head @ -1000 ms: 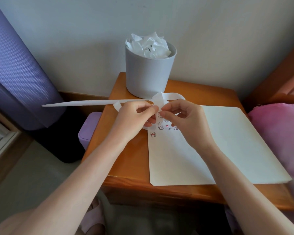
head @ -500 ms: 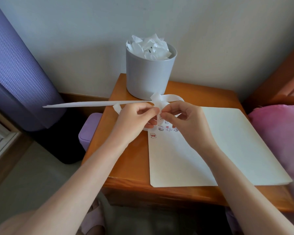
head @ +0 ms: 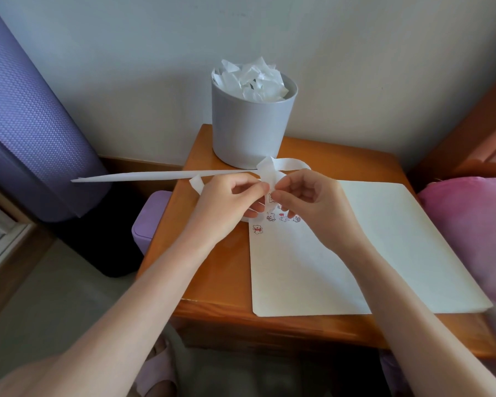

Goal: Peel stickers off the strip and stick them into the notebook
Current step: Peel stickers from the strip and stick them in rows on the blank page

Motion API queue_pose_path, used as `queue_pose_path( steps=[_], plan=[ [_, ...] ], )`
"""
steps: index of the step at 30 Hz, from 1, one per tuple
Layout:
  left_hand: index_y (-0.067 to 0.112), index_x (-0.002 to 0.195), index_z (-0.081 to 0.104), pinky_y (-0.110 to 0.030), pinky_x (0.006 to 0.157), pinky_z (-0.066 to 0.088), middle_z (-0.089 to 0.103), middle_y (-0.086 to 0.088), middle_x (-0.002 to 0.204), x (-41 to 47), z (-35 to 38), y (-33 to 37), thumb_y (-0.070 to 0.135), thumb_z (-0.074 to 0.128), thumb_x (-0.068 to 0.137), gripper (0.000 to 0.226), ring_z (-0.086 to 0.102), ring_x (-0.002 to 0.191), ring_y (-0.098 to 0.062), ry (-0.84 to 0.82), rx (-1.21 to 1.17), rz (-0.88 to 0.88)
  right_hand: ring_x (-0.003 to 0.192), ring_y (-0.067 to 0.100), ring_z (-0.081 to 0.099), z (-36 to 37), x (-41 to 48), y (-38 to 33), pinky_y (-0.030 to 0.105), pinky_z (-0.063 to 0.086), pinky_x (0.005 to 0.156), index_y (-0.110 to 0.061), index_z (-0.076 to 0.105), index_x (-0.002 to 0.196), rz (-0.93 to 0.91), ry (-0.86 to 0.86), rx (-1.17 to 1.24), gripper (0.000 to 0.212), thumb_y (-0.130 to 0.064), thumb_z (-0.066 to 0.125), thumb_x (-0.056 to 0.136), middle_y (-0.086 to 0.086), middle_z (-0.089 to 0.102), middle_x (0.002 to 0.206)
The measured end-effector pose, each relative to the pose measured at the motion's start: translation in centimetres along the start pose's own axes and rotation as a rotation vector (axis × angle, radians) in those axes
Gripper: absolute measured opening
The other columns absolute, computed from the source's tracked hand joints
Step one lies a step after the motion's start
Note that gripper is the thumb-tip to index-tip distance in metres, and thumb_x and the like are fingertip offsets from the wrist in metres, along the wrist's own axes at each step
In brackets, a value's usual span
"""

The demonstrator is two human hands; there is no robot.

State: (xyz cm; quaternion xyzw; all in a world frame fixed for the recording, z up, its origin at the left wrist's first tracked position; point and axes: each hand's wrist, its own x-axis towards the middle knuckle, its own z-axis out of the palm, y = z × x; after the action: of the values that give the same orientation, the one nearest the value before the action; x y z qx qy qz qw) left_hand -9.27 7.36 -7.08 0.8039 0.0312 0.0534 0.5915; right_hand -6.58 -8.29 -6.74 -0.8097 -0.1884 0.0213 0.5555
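My left hand [head: 229, 199] and right hand [head: 307, 202] pinch the white strip [head: 143, 176] together, just above the few stickers [head: 272, 217] on the open notebook [head: 384, 239]. I judge it best to keep the backing taut and lift the next one's edge slowly, so it doesn't tear.

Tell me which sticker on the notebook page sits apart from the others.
The red-marked sticker nearest the notebook page's left edge. It sits alone, below and left of the row of stickers.
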Motion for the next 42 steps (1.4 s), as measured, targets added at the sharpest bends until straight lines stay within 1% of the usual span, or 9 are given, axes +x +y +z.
queue_pose_path(
  steps=[6,10,17,23,27,31,33,36,42],
  plan=[
    [0.018,0.092,0.069,-0.012,0.059,0.054,0.07,0.003,0.075,-0.1,0.0,0.1,0.027,0.058,0.09,0.014,0.068,0.072,-0.007,-0.006,-0.018,-0.006,0.055,0.004,0.057,-0.1,0.0,0.0,0.014,0.047,0.053,-0.009,0.067,0.085,0.003,-0.006,-0.057,0.003,-0.011,0.069,0.083,0.001,0.066,0.072],
    [0.017,0.091,0.069,-0.015,0.059,0.056,0.069,0.002,0.074,0.0,0.0,0.0,0.026,0.058,0.091,0.014,0.068,0.07,-0.007,0.008,-0.005,-0.018,0.068,0.005,0.055,0.0,-0.1,0.2,0.018,0.046,0.059,-0.019,0.067,0.081,-0.038,0.043,-0.171,0.004,-0.018,0.071,0.082,-0.011,0.064,0.081],
    [0.021,0.085,0.065,-0.009,0.051,0.05,0.065,0.009,0.07,0.1,0.1,-0.1,0.024,0.058,0.091,0.009,0.065,0.06,0.002,0.054,0.011,-0.021,0.075,0.003,0.05,-0.1,-0.4,-0.8,0.012,0.04,0.063,-0.029,0.063,0.078,-0.111,0.046,-0.236,0.012,-0.021,0.069,0.084,-0.006,0.06,0.09],
    [0.02,0.092,0.067,-0.007,0.051,0.049,0.067,0.007,0.073,0.1,-0.1,-0.1,0.025,0.057,0.091,0.011,0.066,0.064,-0.004,0.101,0.057,0.002,0.055,-0.002,0.053,-1.0,-0.4,-1.1,0.009,0.04,0.051,-0.015,0.071,0.078,0.098,-0.09,-0.144,0.004,-0.018,0.072,0.081,-0.007,0.066,0.068],
    [0.021,0.088,0.065,-0.007,0.049,0.047,0.066,0.008,0.071,0.0,-0.1,0.0,0.023,0.056,0.091,0.01,0.066,0.064,-0.004,0.102,0.059,0.011,0.051,-0.004,0.054,-1.1,-0.4,-0.3,0.005,0.037,0.047,-0.011,0.072,0.081,0.286,-0.204,-0.154,0.005,-0.016,0.073,0.08,0.002,0.071,0.076],
    [0.023,0.086,0.064,-0.006,0.049,0.047,0.065,0.01,0.069,0.0,-0.1,0.0,0.024,0.056,0.091,0.01,0.064,0.063,0.0,0.102,0.074,0.019,0.048,-0.005,0.053,-1.2,-0.1,-0.2,0.005,0.038,0.047,-0.011,0.073,0.083,0.343,-0.216,-0.169,0.009,-0.02,0.072,0.081,0.003,0.073,0.08],
    [0.022,0.086,0.065,-0.005,0.05,0.047,0.065,0.01,0.069,0.1,-0.1,-0.1,0.024,0.056,0.091,0.009,0.064,0.062,0.002,0.102,0.08,0.025,0.056,-0.002,0.057,-1.1,-0.1,-0.2,0.008,0.042,0.051,-0.012,0.073,0.082,0.347,-0.226,-0.178,0.01,-0.022,0.073,0.08,0.003,0.074,0.082],
    [0.02,0.087,0.065,-0.004,0.049,0.045,0.065,0.009,0.068,0.1,-0.1,-0.1,0.023,0.057,0.091,0.01,0.063,0.06,0.004,0.107,0.077,0.031,0.073,0.012,0.065,-1.0,-0.1,0.0,0.022,0.053,0.069,-0.013,0.074,0.082,0.343,-0.233,-0.173,0.008,-0.021,0.074,0.08,0.002,0.075,0.083],
    [0.021,0.09,0.065,-0.005,0.05,0.046,0.065,0.01,0.07,0.2,-0.1,-0.2,0.025,0.057,0.091,0.009,0.063,0.062,0.006,0.109,0.093,0.037,0.075,0.015,0.067,-0.8,-0.2,0.0,0.034,0.055,0.078,-0.015,0.075,0.081,0.34,-0.224,-0.187,0.005,-0.02,0.075,0.079,0.0,0.075,0.082]
  ],
)
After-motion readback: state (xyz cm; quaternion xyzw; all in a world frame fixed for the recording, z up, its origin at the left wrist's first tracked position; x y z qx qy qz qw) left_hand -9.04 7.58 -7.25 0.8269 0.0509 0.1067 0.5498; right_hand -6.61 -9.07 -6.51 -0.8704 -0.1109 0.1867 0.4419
